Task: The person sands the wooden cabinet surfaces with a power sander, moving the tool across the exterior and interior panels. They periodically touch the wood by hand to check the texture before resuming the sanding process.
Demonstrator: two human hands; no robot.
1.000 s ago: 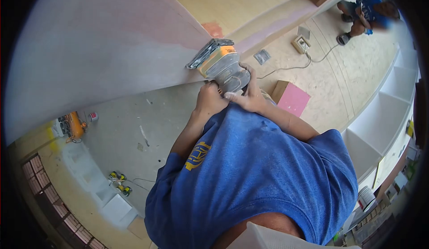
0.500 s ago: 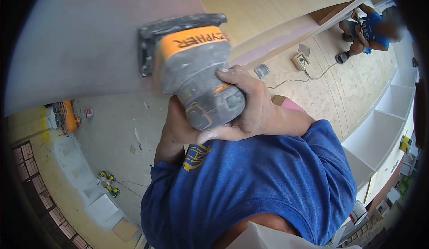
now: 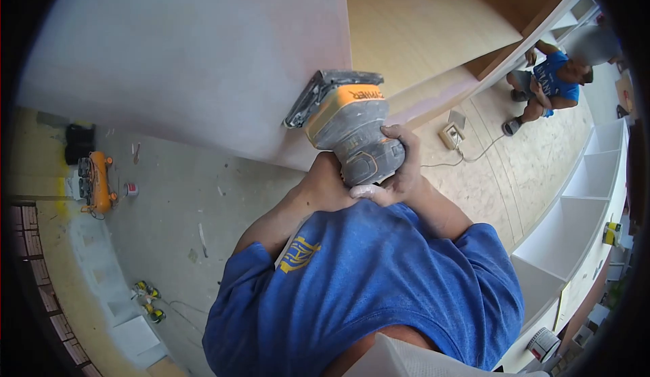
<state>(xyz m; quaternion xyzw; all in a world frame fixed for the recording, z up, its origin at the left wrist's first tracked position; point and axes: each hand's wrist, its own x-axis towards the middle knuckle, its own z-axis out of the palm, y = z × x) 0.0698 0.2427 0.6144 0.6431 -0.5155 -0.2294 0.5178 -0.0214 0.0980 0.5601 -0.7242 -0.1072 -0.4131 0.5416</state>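
Observation:
A dusty grey-and-orange power sander (image 3: 359, 130) is held out in front of my chest in both hands. My left hand (image 3: 330, 182) wraps its left side near the rear end, fingers partly hidden behind it. My right hand (image 3: 405, 164) grips the right side, its upper digit bent over the body. The sander's dark flat pad faces a pale, whitish-grey panel (image 3: 203, 59) near that panel's right edge; whether it touches cannot be made out.
Bare wood cabinet surfaces (image 3: 413, 32) adjoin the panel. A co-worker in a blue shirt (image 3: 558, 82) sits at the right near a corded socket box (image 3: 451, 135). An orange air compressor (image 3: 100, 182), a small can (image 3: 131, 189) and yellow-green tools (image 3: 149, 300) stand left. White shelving (image 3: 562, 225) lines the right.
The sander and both hands have moved right and slightly closer to my body, toward the panel's right edge. My view has shifted, and more of the panel shows. Both hands keep their hold.

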